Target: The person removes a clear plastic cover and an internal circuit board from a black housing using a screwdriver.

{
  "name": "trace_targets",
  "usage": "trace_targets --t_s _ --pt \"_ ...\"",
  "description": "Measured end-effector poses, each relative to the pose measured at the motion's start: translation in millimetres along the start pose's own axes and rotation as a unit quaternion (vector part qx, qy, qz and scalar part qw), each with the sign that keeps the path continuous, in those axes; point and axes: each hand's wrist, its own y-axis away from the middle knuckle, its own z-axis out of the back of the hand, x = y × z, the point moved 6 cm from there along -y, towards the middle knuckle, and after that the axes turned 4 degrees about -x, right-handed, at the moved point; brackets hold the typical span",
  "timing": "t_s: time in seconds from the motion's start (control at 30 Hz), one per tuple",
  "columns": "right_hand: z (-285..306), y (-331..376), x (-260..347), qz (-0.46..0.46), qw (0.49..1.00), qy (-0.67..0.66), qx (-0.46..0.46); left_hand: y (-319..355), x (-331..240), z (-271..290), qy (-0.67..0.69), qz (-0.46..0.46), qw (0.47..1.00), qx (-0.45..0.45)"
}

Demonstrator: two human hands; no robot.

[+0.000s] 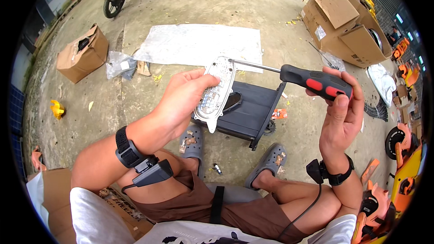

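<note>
My left hand [174, 99] is closed on the edge of a long, pale, rounded panel [211, 101] with small lugs around its rim, its thumb lying across the face. The panel looks like a display or light board, but its exact kind I cannot make out. My right hand [341, 113] grips a screwdriver [312, 81] by its black and red handle. The shaft points left, and its tip meets the upper end of the panel near a dark hole. Beneath the panel, a dark glossy oval part [233, 102] rests on a low black stand [253, 110].
A white sheet [199, 40] covers the floor beyond the stand. Cardboard boxes stand at left [83, 54] and right [343, 22]. Between my clogs lies a small dark object [217, 168]. Yellow and orange vehicle parts [402, 185] crowd the right side.
</note>
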Motion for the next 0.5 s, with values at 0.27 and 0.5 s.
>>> trace_targets --t_s 0.27,0.5 --pt "1 -3 19 0.037 0.999 0.033 0.004 -1 -1 2 -0.001 -0.01 1.0 -0.014" --pt "2 1 19 0.044 0.997 0.06 0.01 0 -3 1 -0.009 -0.012 1.0 -0.019"
